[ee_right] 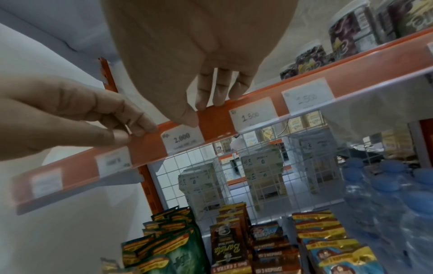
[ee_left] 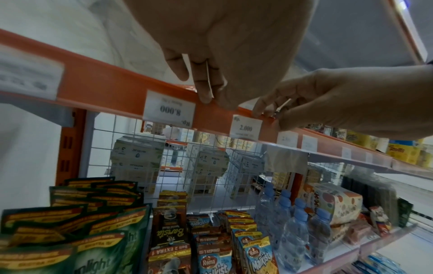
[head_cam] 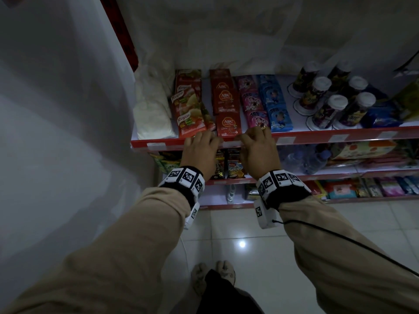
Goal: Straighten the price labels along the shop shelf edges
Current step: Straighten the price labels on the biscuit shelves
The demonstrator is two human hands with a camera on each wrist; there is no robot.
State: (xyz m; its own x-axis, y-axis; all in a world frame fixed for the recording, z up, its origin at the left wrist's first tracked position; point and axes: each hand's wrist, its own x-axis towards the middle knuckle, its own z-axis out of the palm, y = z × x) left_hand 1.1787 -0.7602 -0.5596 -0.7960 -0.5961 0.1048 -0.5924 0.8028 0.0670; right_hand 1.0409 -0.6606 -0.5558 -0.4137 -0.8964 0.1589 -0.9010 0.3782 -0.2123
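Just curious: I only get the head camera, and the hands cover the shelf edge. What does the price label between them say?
Observer: The left wrist view reads it: it is the 2.000 label.
Visitor: Is it in properly?
Observer: It reads right way up, but the 8.000 label next to it is upside down.
Visitor: And what are the hands doing there?
Observer: The left hand and the right hand each pinch the top edge of the label strip, one on either side of the 2.000 label.

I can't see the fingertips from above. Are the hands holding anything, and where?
Both pinch the top lip of the orange shelf edge strip: left hand and right hand either side of the 2.000 label.
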